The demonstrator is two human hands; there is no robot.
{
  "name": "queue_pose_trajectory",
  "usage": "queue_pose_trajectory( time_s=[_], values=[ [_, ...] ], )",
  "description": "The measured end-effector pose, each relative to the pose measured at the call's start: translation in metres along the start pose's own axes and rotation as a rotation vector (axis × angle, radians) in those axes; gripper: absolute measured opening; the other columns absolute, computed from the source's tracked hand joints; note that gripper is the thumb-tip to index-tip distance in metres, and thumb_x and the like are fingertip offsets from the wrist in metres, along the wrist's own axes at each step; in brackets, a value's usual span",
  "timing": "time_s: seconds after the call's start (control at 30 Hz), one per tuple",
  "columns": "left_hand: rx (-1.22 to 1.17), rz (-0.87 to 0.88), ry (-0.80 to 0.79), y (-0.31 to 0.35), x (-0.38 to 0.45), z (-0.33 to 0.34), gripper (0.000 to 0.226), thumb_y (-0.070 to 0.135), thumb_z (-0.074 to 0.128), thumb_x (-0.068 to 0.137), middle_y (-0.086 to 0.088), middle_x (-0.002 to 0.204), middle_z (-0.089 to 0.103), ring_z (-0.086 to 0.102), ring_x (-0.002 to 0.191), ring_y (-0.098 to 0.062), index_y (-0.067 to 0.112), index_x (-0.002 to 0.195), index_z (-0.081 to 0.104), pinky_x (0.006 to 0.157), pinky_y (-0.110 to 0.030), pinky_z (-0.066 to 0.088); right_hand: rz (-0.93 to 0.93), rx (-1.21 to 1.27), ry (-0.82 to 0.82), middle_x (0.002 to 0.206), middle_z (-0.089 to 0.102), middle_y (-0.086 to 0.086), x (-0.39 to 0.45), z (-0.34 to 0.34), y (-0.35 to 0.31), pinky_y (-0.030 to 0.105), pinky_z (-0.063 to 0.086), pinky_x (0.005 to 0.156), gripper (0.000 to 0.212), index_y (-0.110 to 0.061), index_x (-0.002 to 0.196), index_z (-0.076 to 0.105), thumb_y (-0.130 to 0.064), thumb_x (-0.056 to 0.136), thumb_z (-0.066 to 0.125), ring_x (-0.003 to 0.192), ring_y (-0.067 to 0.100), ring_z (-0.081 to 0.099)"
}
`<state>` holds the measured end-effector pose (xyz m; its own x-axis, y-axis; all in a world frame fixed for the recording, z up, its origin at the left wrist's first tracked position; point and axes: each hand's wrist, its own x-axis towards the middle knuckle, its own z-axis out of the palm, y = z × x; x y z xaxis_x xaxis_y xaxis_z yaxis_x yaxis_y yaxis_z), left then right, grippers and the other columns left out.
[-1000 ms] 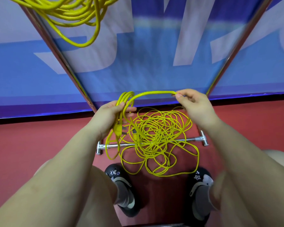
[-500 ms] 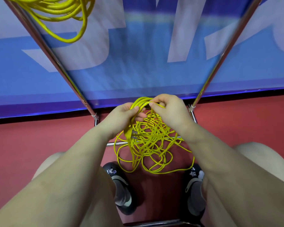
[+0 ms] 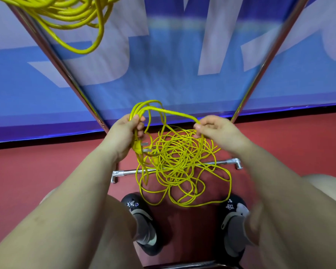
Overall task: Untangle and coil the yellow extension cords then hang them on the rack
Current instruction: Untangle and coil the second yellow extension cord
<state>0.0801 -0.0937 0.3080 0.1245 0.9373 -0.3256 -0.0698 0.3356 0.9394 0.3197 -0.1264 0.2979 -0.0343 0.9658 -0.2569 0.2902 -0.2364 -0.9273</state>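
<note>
Mid-coiling: my left hand (image 3: pixel 127 131) grips gathered loops of thin yellow extension cord (image 3: pixel 175 158), right hand (image 3: pixel 213 129) pinches the next length; I'd loop it leftward next.

blue banner (image 3: pixel 163 65), large white letters, unreadable

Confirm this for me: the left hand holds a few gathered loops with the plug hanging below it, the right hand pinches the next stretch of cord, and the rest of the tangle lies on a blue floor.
One thing is wrong: the floor under the tangle is red, not blue; the blue is the banner behind the rack. The head view shows it. The rest stands: the left hand holds gathered loops with the plug below, and the right hand pinches the next stretch.
</note>
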Motion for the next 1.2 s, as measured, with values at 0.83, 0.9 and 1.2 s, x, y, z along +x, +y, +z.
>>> queue_pose_trajectory(
  time_s=[0.83, 0.9, 1.2],
  values=[
    [0.263, -0.080, -0.092, -0.004, -0.008, 0.021, 0.025, 0.017, 0.039, 0.102, -0.006, 0.087, 0.070, 0.064, 0.068, -0.008, 0.015, 0.088, 0.060, 0.045, -0.022, 0.050, -0.160, -0.159, 0.139, 0.063, 0.058, -0.008, 0.006, 0.031, -0.024, 0.023, 0.043, 0.065, 0.002, -0.017, 0.081, 0.070, -0.018, 0.080, 0.071, 0.060, 0.004, 0.051],
    [0.309, -0.068, -0.132, -0.006, -0.009, 0.025, 0.024, 0.018, 0.039, 0.102, -0.006, 0.081, 0.068, 0.064, 0.065, -0.009, 0.015, 0.087, 0.058, 0.044, -0.023, 0.050, -0.163, -0.189, 0.196, 0.061, 0.053, -0.010, 0.008, 0.037, -0.023, 0.019, 0.039, 0.059, 0.007, -0.016, 0.083, 0.070, -0.022, 0.080, 0.072, 0.054, 0.002, 0.047],
    [0.113, 0.024, -0.003, -0.005, -0.001, 0.014, 0.027, 0.016, 0.034, 0.103, 0.012, 0.049, 0.044, 0.039, 0.044, -0.004, 0.013, 0.083, 0.052, 0.060, -0.028, 0.044, 0.053, -0.603, -0.145, 0.063, 0.049, -0.007, 0.010, 0.034, 0.001, 0.026, 0.032, 0.055, 0.029, -0.015, 0.077, 0.059, -0.041, 0.090, 0.057, 0.063, 0.014, 0.046]
  ],
)
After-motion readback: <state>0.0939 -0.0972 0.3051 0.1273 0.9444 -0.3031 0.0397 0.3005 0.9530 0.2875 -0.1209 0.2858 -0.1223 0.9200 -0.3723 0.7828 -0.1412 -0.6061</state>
